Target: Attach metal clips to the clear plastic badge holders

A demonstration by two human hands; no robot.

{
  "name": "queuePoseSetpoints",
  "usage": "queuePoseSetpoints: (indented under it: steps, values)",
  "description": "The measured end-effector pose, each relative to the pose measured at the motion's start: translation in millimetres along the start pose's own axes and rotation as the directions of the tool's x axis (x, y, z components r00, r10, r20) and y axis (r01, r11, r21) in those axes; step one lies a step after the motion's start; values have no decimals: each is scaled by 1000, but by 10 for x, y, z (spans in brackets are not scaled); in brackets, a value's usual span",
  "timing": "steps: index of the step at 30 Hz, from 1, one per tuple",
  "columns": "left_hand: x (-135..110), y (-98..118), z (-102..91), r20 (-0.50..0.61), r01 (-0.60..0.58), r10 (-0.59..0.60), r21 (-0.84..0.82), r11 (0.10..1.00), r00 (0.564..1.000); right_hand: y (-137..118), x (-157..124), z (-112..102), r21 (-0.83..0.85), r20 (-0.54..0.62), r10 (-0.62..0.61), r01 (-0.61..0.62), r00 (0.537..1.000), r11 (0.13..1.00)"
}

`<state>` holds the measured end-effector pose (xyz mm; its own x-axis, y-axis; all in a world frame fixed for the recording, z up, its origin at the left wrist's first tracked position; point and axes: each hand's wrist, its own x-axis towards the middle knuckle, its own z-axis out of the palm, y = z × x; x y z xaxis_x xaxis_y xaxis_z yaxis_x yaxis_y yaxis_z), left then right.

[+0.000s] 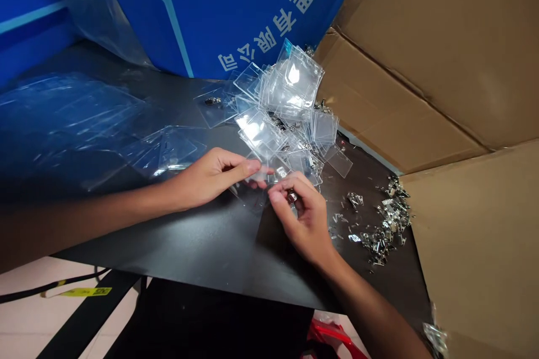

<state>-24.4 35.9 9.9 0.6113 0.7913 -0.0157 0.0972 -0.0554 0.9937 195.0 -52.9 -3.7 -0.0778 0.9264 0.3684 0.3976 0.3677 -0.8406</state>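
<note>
Our left hand (219,176) pinches a clear plastic sleeve (251,197) between thumb and fingers, while our right hand (305,216) curls closed around a small metal clip (292,196). Whether the right thumb and forefinger also nip the sleeve's edge, we cannot tell, as the plastic is too see-through there.

To work well at this point, we would do best to keep the left pinch firm near the sleeve's edge so the limp plastic does not fold, and to let the right fingertips do the fine work. A light, steady hold on the clip should serve better than squeezing, since so small a piece could easily slip.

The held sleeve lies just beneath our left fingertips and reaches toward the right hand, above the dark worktop (197,261). Just beyond both hands rises the pile of clear sleeves (290,81), with bits of metal among them; to the right of our right hand, well apart from it, lies the heap of loose clips (391,219).
</note>
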Motion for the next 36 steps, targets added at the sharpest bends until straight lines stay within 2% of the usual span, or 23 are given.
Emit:
queuePoseSetpoints:
  steps: [3, 6, 9, 12, 16, 20, 24, 27, 30, 33, 36]
  values:
    - [-28, 9, 18, 57, -40, 42, -40, 998, 997, -20, 9, 7, -169, -135, -181, 157, 974, 973]
    - [-74, 30, 24, 126, 22, 2, -189, 982, 992, 23, 15, -60, -364, -145, -422, 349, 895, 864]
    - [-117, 36, 43, 101, 1, 6, -73, 997, 995, 114, -9, -150, -461, -76, -576, 483, 814, 745]
    - [-146, 0, 79, 102, -29, 23, 64, 998, 995, 210, -39, -180, -412, -6, -619, 562, 786, 717]
    - [-159, -99, 104, 117, 20, -30, 86, 996, 993, 221, -23, -127, -284, 38, -565, 551, 824, 785]
    - [-146, -187, 108, 229, 54, -24, -128, 990, 973, 104, 11, -71, -271, 31, -527, 514, 850, 814]
    - [-128, -183, 125, 213, 89, -45, -199, 976, 976, 34, -17, -47, -194, 24, -440, 436, 898, 879]
    - [-117, -105, 129, 144, 100, -70, -214, 972, 987, 36, -58, -24, -49, 44, -286, 288, 957, 956]
    - [-111, -14, 130, 104, 139, -117, -238, 961, 988, 49, -81, 16, 181, 56, -66, 54, 996, 982]
    - [-121, 33, 145, 102, 143, -123, -221, 965, 987, 54, -77, 50, 372, 96, 101, -130, 990, 919]
    - [-149, 43, 163, 76, 74, -64, -136, 988, 995, 47, -66, 58, 439, 176, 166, -228, 970, 869]
